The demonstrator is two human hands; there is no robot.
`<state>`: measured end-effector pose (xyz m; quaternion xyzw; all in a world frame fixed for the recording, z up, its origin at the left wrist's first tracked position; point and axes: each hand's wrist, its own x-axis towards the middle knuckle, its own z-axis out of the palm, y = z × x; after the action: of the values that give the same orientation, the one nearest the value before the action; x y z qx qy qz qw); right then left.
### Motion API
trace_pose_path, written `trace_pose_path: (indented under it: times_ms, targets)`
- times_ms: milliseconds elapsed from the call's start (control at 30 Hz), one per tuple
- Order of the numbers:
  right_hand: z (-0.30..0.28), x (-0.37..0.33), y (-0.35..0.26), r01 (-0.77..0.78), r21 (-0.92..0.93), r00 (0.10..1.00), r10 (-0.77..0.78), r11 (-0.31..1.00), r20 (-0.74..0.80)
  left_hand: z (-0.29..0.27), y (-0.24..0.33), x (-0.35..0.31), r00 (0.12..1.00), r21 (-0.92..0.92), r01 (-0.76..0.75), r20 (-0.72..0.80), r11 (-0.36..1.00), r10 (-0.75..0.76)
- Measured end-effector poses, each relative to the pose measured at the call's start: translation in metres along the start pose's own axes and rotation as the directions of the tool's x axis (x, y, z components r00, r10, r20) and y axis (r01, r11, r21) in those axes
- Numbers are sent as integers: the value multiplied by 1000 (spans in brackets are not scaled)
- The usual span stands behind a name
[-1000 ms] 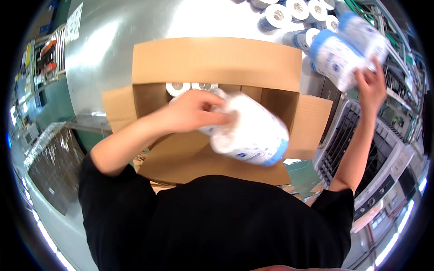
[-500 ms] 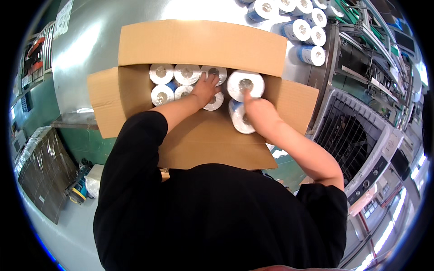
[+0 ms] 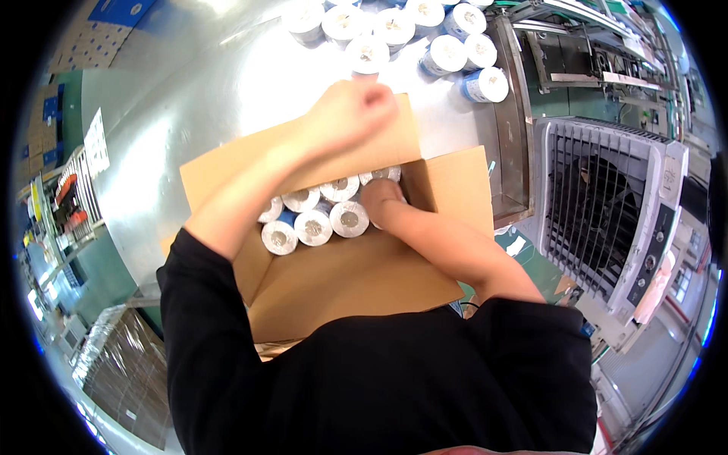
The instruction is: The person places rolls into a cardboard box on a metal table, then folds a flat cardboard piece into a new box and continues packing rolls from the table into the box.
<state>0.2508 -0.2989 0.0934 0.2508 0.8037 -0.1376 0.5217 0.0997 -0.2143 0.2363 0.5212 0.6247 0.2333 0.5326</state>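
Observation:
An open cardboard box (image 3: pixel 356 277) lies in front of me, with two rows of white wrapped paper rolls (image 3: pixel 313 227) standing in it, their ends facing up. My right hand (image 3: pixel 383 203) reaches into the box's right end, on top of the rolls there. Its fingers are mostly hidden, so its grip cannot be made out. Past the far flap (image 3: pixel 250 155), my left hand (image 3: pixel 350 110) is raised and smeared by motion. It looks curled, close below a loose paper roll (image 3: pixel 368 57) on the metal table.
More rolls with blue wrapping (image 3: pixel 485 85) stand on the shiny metal table (image 3: pixel 152 144) at the far side. A grey fan unit with a grille (image 3: pixel 599 205) is at the right. Wrapped brown stacked material (image 3: pixel 125 371) stands at the lower left.
My left hand has left the rolls in the box and moved out beyond the far flap. My right hand has brought its rolls down into the right end. The view has shifted.

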Motion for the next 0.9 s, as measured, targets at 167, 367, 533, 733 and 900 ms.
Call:
trace_pose_path:
  times_ms: [167, 367, 533, 733, 900]
  targets:
    - [-91, -102, 61, 631, 735, 773, -287, 249, -566, -36, -97, 125, 974, 713, 79, -203, 697, 97]
    - [-78, -5, 234, 312, 933, 663, 662, 182, -351, -31, -132, 191, 992, 882, 114, -128, 457, 0]
    - [-75, 64, 290, -42, 999, 737, 675, 4, 28, -16, -135, 212, 974, 862, 133, -204, 489, 94]
    - [-57, 138, 295, 176, 980, 384, 910, 92, -154, -34, -130, 200, 981, 862, 94, -167, 499, 103]
    - [-19, 117, 322, 262, 941, 395, 865, 216, -309, -79, -81, 123, 936, 597, 29, -297, 802, 188]
